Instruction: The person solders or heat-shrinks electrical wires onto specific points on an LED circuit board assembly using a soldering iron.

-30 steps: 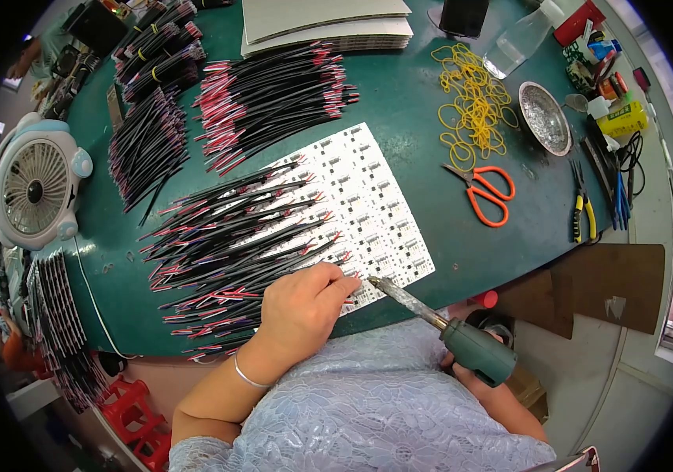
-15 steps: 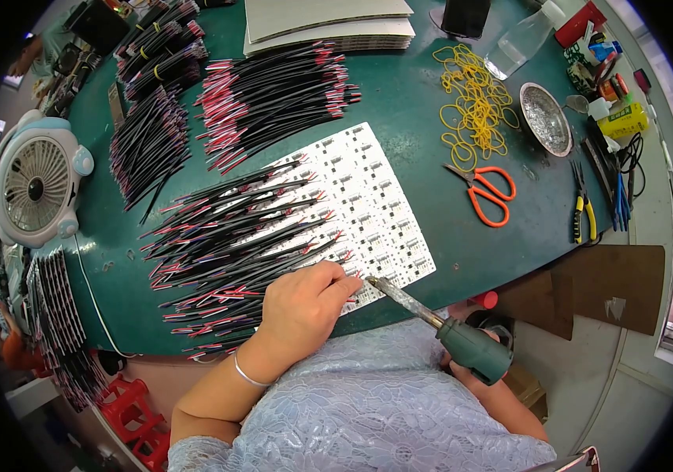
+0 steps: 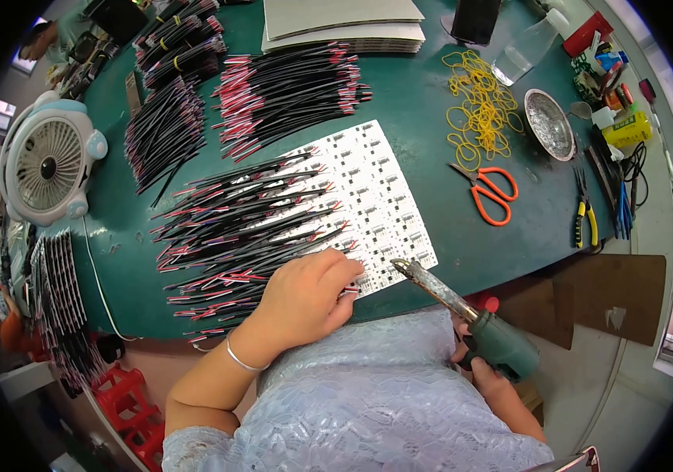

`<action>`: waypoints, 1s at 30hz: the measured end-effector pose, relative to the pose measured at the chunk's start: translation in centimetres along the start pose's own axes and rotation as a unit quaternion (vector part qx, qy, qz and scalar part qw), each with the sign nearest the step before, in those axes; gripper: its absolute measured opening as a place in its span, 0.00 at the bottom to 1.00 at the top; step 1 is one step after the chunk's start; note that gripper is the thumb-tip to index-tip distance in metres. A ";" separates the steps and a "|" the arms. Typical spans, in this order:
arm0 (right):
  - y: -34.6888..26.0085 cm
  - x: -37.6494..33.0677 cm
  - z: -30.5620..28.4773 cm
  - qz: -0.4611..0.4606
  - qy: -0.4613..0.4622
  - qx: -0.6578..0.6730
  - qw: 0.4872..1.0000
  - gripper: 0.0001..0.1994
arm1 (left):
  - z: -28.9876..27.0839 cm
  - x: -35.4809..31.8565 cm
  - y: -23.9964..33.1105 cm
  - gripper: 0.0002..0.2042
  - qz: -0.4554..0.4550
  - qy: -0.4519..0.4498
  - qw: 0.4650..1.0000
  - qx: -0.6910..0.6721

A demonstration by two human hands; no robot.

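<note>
While your left hand (image 3: 305,299) pinches wire end (image 3: 350,289) onto white board panel (image 3: 368,200) at desk (image 3: 431,236) near edge, right hand (image 3: 484,370) grips soldering iron (image 3: 462,311); most rows wired, nearest row apparently left.

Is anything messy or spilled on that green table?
Mostly the yellow rubber bands: they lie scattered loose on the green table beside the orange scissors, not in a pile or dish. The red-and-black wires fan out untidily over the white circuit board panel. Nothing looks broken.
</note>
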State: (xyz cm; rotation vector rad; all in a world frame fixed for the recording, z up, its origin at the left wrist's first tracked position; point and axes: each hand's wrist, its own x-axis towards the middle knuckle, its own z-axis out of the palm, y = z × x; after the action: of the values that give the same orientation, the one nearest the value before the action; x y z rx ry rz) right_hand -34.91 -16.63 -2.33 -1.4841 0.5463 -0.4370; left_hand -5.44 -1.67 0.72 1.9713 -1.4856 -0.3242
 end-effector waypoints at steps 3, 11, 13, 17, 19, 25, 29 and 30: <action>1.1 -0.5 -0.9 -0.017 -0.021 -0.024 0.999 0.18 | -1.1 -0.2 -0.5 0.14 -0.019 -0.053 0.995 -0.083; -0.2 -0.2 -0.6 -0.023 -0.005 0.010 1.000 0.18 | -1.8 -1.0 0.5 0.13 0.088 0.092 0.992 0.025; -0.7 0.1 -0.6 -0.034 -0.041 -0.014 0.998 0.17 | -1.6 -1.0 1.5 0.12 0.093 0.090 0.988 0.081; -1.3 -0.2 -0.9 -0.002 -0.051 -0.078 0.996 0.12 | 0.3 -1.1 1.9 0.09 0.069 0.018 0.991 0.109; -0.9 0.0 -1.2 -0.027 -0.110 -0.155 0.982 0.10 | 1.7 -1.7 1.8 0.08 0.045 0.025 0.995 0.082; -1.8 0.2 0.1 0.054 -0.039 -0.085 0.994 0.08 | 2.3 -1.6 1.8 0.08 0.023 0.039 0.995 0.090; -1.8 0.9 0.0 -0.043 -0.089 -0.165 0.981 0.08 | 2.5 -1.6 1.7 0.08 0.024 0.040 0.995 0.092; -1.8 1.0 0.2 -0.056 -0.083 -0.172 0.980 0.08 | 2.6 -1.7 1.6 0.08 0.027 0.042 0.994 0.096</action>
State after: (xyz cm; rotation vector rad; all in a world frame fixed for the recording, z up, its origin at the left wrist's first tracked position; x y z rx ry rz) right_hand -33.95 -17.15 -0.65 -1.8712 0.4192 -0.3119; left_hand -8.69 -1.22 -0.56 2.0614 -1.5625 -0.0743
